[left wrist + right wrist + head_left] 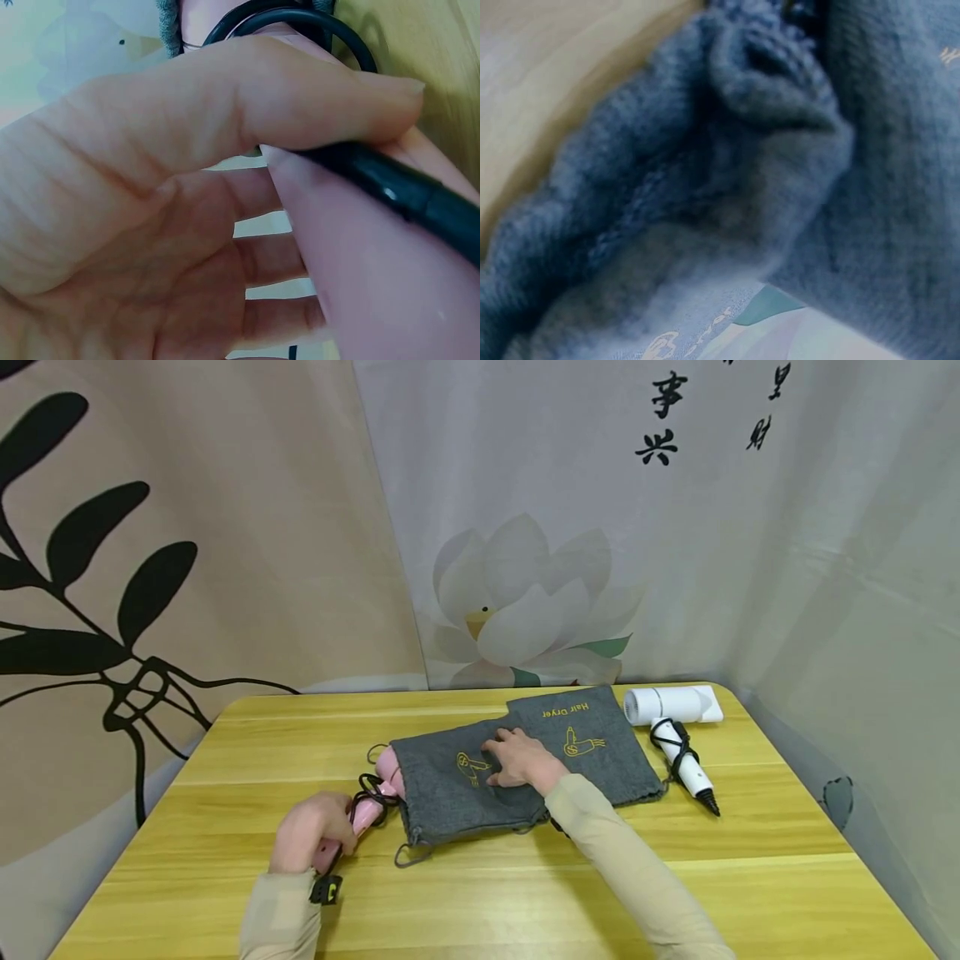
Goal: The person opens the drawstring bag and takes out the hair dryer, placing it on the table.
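Observation:
My left hand (315, 827) grips the handle of a pink hair dryer (366, 817), thumb over its black cord in the left wrist view. Loops of cord are wound about the handle. The dryer's head lies partly inside the mouth of a grey drawstring bag (442, 810) with a yellow dryer print; the rest of the head is hidden. On top of this bag rests my right hand (521, 758), fingers spread over the cloth. In the right wrist view only blurred grey cloth (780, 180) fills most of the picture, and the hand is out of sight.
A second grey bag (615, 777), lettered "Hair Dryer", lies flat against the first on its right. Beyond it are a white cylindrical appliance (671, 705) and a white styling wand (684, 764) wrapped in black cord. The wooden table (300, 735) ends at a printed curtain.

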The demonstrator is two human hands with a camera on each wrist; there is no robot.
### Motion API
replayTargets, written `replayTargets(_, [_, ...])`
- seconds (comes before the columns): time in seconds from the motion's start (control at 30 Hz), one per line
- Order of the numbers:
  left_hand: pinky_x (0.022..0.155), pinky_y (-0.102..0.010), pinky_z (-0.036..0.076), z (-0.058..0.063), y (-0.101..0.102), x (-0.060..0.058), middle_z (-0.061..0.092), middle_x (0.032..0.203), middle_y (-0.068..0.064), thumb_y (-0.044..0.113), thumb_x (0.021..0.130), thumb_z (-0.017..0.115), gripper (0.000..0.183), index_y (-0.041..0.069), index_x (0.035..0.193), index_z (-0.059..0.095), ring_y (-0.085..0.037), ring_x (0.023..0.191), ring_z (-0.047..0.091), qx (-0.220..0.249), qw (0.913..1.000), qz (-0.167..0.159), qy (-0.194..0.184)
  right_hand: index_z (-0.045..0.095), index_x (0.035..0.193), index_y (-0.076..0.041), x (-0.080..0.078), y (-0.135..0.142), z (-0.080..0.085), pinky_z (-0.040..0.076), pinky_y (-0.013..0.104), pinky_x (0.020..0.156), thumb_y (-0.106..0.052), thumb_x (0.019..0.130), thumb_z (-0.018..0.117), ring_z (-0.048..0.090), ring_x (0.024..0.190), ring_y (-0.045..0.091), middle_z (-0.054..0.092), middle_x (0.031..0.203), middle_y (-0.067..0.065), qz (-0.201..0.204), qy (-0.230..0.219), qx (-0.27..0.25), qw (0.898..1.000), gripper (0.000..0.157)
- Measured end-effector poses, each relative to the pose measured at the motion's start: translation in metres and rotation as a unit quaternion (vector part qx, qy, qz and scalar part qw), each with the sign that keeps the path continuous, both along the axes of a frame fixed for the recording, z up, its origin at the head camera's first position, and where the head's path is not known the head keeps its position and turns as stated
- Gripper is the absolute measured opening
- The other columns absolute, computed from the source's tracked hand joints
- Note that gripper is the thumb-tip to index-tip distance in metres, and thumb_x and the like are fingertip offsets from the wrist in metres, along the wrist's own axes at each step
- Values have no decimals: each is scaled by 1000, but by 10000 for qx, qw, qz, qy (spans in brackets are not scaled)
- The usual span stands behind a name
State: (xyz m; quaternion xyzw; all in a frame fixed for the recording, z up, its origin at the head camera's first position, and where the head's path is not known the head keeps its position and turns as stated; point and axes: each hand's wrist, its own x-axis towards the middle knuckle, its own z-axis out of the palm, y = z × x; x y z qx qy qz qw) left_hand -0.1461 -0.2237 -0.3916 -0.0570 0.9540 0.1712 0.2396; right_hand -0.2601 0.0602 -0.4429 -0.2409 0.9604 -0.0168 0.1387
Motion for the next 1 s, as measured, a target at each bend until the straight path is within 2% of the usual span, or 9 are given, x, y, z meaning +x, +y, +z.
replayTargets(0.1, [63, -30, 45, 0, -1, 1, 59, 89, -10, 7, 59, 76, 52, 0, 108, 60, -21, 77, 53, 15, 10000, 8, -16, 45, 140, -28, 0, 0, 0, 43, 48, 102, -47, 87, 63, 34, 139, 30, 35, 152, 8, -8, -9, 4, 10000, 59])
replayTargets(0.53, [58, -27, 44, -1, -7, 6, 59, 81, -7, 6, 57, 73, 42, 2, 97, 61, -18, 71, 53, 77, 9999, -58, 73, 45, 140, -29, 2, -2, 1, 44, 50, 100, -48, 87, 63, 35, 138, 30, 35, 151, 7, -75, -8, 9, 10000, 59])
replayTargets(0.73, [58, -27, 44, 2, -14, 8, 59, 82, -8, 6, 57, 73, 48, 0, 104, 61, -18, 71, 53, 86, 9999, 39, 54, 44, 141, -28, 2, -5, 0, 43, 51, 101, -49, 87, 63, 34, 139, 31, 34, 152, 7, -154, -56, -1, 9999, 60])
replayTargets(1.0, [56, -27, 42, 7, -29, 11, 56, 78, -8, 8, 62, 71, 26, 3, 84, 58, -19, 69, 51, 36, 9998, 162, 84, 44, 141, -28, 4, -7, -1, 44, 50, 99, -48, 87, 62, 35, 137, 30, 36, 150, 7, -174, 19, 53, 9998, 60])
